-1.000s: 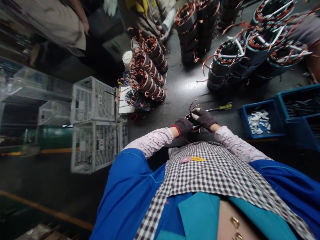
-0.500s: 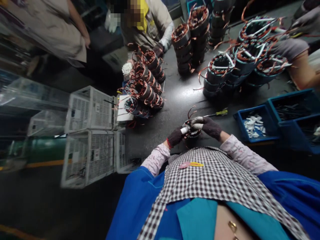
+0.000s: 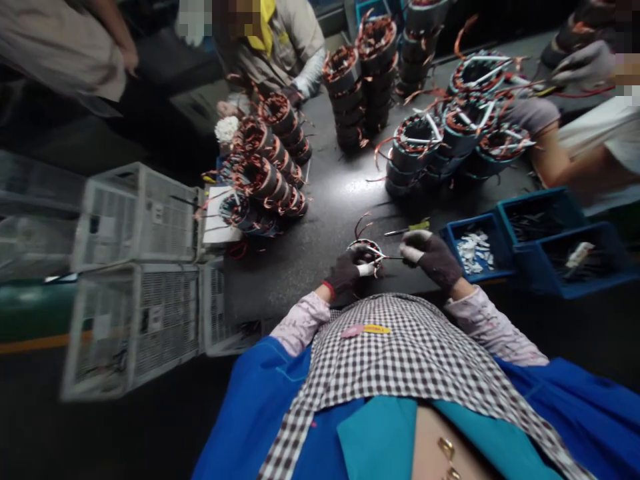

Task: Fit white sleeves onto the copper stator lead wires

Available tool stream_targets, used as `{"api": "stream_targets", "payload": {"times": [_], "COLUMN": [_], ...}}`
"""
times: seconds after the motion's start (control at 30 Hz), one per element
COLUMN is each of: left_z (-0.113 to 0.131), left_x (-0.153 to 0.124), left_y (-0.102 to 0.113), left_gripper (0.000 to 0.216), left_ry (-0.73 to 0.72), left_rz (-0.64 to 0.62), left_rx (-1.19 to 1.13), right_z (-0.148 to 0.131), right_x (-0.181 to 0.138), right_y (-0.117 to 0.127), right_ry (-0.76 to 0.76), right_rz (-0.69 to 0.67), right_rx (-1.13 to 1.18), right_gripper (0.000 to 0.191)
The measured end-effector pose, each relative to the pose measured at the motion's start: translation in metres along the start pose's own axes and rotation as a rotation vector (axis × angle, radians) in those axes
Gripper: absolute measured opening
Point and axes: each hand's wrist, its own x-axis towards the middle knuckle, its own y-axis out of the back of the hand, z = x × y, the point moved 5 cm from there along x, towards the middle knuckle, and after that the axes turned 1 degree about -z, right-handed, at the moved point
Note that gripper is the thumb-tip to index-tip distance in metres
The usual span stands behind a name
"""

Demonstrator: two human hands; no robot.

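Note:
A small wound stator (image 3: 367, 251) with copper wires sticking up rests on the dark table (image 3: 330, 227) close to my body. My left hand (image 3: 347, 273), in a dark glove with white fingertips, grips its near side. My right hand (image 3: 433, 256), gloved the same way, is a little to the right of the stator and pinches a thin wire (image 3: 393, 257) that runs from it. A screwdriver with a yellow-green handle (image 3: 411, 228) lies just beyond my right hand.
Stacks of wound stators (image 3: 265, 170) stand left, back (image 3: 360, 80) and right (image 3: 445, 140). Blue bins (image 3: 537, 243) sit right, one with white pieces (image 3: 473, 248). White mesh crates (image 3: 140, 267) stand left. Other people work across the table and at right.
My right hand has moved away from the stator to the right, drawing a wire out. The left hand stays on the stator. The view has shifted, showing a co-worker's arm at right.

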Motion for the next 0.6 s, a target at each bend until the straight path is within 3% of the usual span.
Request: {"api": "stream_targets", "payload": {"times": [0.07, 0.13, 0.23, 0.33, 0.4, 0.47, 0.53, 0.6], "left_z": [0.002, -0.002, -0.008, -0.008, -0.003, 0.001, 0.0, -0.006], "left_x": [-0.003, -0.004, -0.001, 0.0, -0.001, -0.002, 0.001, 0.009], "left_y": [0.006, 0.005, -0.004, -0.011, -0.011, -0.011, -0.017, -0.028], "left_gripper": [0.053, 0.059, 0.045, 0.036, 0.042, 0.059, 0.075, 0.069], "left_ry": [-0.014, 0.028, 0.087, 0.088, 0.047, -0.009, -0.035, 0.024], "left_rz": [0.033, -0.02, -0.146, -0.239, -0.209, -0.148, -0.139, -0.126], "left_rx": [0.469, 0.902, 1.231, 1.311, 1.318, 1.294, 1.242, 1.159], "right_z": [0.012, 0.023, 0.035, 0.033, 0.028, 0.024, 0.02, 0.016], "right_x": [-0.008, -0.02, -0.03, -0.034, -0.034, -0.03, -0.02, -0.01], "right_y": [0.058, 0.109, 0.156, 0.174, 0.173, 0.157, 0.119, 0.06], "right_ry": [-0.029, -0.106, -0.265, -0.289, -0.33, -0.372, -0.316, -0.204], "right_rz": [0.322, 0.528, 0.498, 0.526, 0.578, 0.542, 0.376, 0.102], "right_rx": [-0.105, -0.373, -0.749, -0.844, -0.866, -0.888, -0.881, -0.853], "right_gripper": [0.035, 0.022, 0.033, 0.04, 0.042, 0.046, 0.045, 0.043]}}
